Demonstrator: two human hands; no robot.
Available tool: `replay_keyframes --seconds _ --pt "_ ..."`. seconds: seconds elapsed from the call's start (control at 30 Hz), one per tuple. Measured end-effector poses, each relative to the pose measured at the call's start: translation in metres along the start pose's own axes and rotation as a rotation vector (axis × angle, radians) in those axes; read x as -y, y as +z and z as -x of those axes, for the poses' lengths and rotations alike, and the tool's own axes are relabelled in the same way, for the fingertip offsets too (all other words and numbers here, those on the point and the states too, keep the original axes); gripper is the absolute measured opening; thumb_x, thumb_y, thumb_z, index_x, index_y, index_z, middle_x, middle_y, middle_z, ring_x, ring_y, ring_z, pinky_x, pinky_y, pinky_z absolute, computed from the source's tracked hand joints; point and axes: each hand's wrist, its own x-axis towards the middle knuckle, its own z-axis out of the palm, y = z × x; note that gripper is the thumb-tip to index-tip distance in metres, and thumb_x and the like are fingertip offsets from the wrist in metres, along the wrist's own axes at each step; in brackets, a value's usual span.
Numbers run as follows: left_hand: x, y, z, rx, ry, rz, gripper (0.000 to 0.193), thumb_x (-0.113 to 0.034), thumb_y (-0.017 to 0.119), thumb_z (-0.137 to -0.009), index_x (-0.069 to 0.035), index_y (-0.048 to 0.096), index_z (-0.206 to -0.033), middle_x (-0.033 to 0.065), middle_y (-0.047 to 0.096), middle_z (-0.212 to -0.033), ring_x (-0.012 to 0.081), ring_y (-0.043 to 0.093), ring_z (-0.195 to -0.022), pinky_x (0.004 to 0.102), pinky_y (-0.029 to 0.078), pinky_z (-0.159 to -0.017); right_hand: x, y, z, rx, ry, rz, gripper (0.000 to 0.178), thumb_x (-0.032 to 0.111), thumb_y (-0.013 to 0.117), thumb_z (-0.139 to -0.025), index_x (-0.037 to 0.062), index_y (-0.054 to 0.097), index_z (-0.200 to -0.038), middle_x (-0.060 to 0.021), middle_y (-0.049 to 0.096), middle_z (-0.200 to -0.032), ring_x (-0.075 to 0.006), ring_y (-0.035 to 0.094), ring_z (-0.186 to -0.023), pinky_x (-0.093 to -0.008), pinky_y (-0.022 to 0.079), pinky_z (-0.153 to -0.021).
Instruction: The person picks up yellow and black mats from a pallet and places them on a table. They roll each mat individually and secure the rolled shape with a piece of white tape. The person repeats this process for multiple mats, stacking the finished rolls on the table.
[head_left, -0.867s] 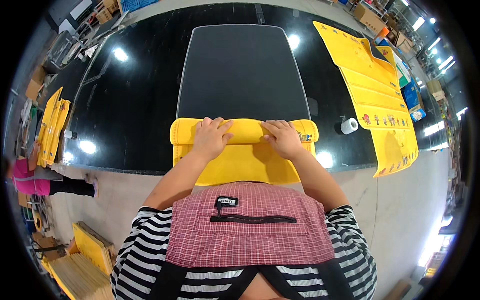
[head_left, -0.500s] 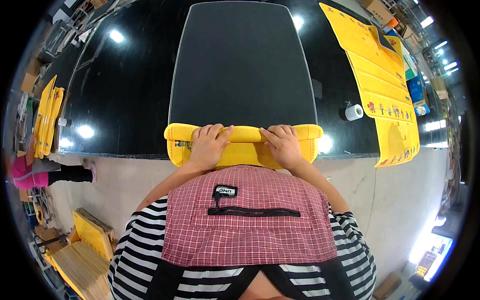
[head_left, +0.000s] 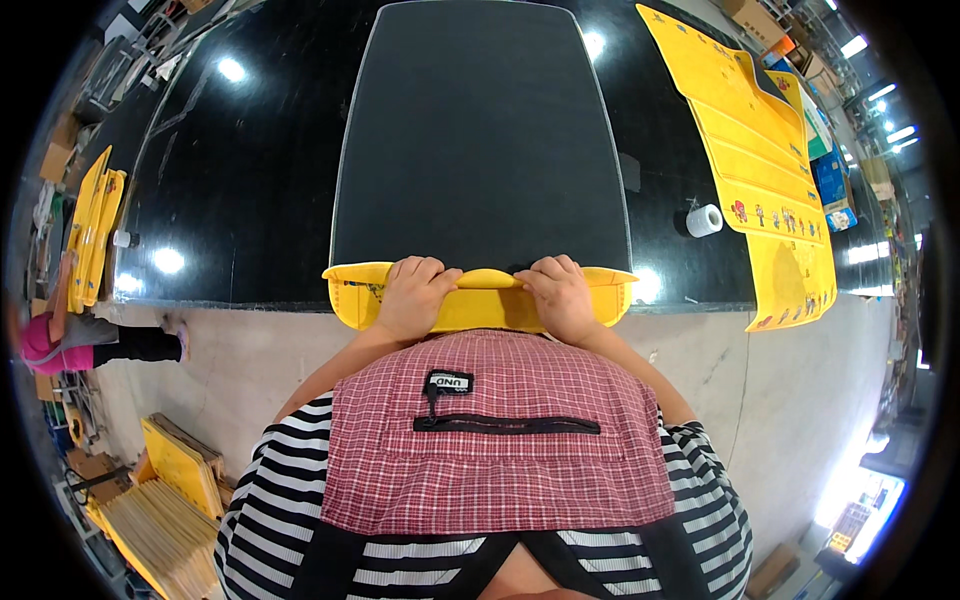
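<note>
A long mat point(head_left: 485, 130) lies on the black table with its dark grey face up and a pale line along its sides. Its near end is turned over, showing the yellow face point(head_left: 490, 308) along the table's front edge. My left hand point(head_left: 412, 298) grips the left part of this turned edge, fingers bent over it and thumb pointing inward. On the right part, my right hand point(head_left: 560, 297) is closed in the same way. Between the two thumbs the yellow lip bulges slightly. Part of a coloured print peeks out beside my left hand.
On the right, yellow printed mats point(head_left: 765, 180) overhang the table's front edge. A white roll point(head_left: 704, 220) stands near them. At far left a person point(head_left: 60, 340) in pink holds folded yellow mats point(head_left: 95, 235). A stack of boards point(head_left: 160, 520) sits lower left.
The thick yellow roll at the near end has become a thinner lip, with more grey showing before it. Both my hands have come slightly toward me, still holding the edge.
</note>
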Motion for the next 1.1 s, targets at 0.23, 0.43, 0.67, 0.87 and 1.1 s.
replay_keyframes --seconds 0.23,0.43,0.67,0.87,1.1 --pt "-0.006 -0.005 -0.016 0.091 -0.276 0.149 0.016 -0.020 0.067 -0.093 -0.009 0.078 -0.097 0.0073 0.061 -0.088 0.0302 0.060 -0.089 0.0462 0.048 -0.082 -0.003 -0.003 -0.024 0.238 0.294 -0.100 0.016 0.008 0.064 -0.091 0.0086 0.078 -0.099 -0.0078 0.067 -0.100 -0.0302 0.063 -0.100 -0.0393 0.053 -0.089" --pt "-0.010 -0.012 -0.033 0.178 -0.514 0.260 0.012 -0.020 0.070 -0.091 -0.008 0.071 -0.092 0.0079 0.060 -0.085 0.0322 0.065 -0.088 0.0468 0.052 -0.077 0.005 -0.022 -0.053 0.407 0.663 -0.239 0.012 0.014 0.071 -0.090 0.0061 0.075 -0.098 -0.0094 0.065 -0.102 -0.0306 0.065 -0.097 -0.0404 0.054 -0.085" --pt "-0.005 0.000 -0.013 0.050 -0.263 0.077 0.009 -0.017 0.070 -0.092 -0.011 0.071 -0.098 0.0077 0.057 -0.100 0.0290 0.062 -0.091 0.0431 0.051 -0.078 -0.007 0.001 -0.020 0.177 0.218 0.076 0.017 0.011 0.070 -0.087 0.0119 0.075 -0.104 -0.0066 0.058 -0.100 -0.0274 0.062 -0.102 -0.0421 0.051 -0.089" --pt "0.005 -0.013 0.023 0.080 -0.168 -0.257 0.033 -0.014 0.065 -0.098 -0.026 0.074 -0.128 0.0075 0.056 -0.108 0.0255 0.052 -0.113 0.0478 0.035 -0.104 -0.020 -0.036 0.009 0.110 -0.050 0.293 0.042 0.006 0.063 -0.086 0.0220 0.077 -0.122 -0.0078 0.057 -0.103 -0.0286 0.055 -0.107 -0.0424 0.042 -0.097" --pt "0.003 -0.013 0.019 0.092 -0.208 -0.217 0.034 -0.011 0.065 -0.098 -0.026 0.074 -0.127 0.0073 0.055 -0.108 0.0255 0.051 -0.108 0.0475 0.035 -0.103 -0.019 -0.029 0.012 0.098 0.072 0.265 0.046 0.003 0.062 -0.085 0.0210 0.076 -0.125 -0.0081 0.057 -0.106 -0.0277 0.054 -0.103 -0.0401 0.044 -0.094"
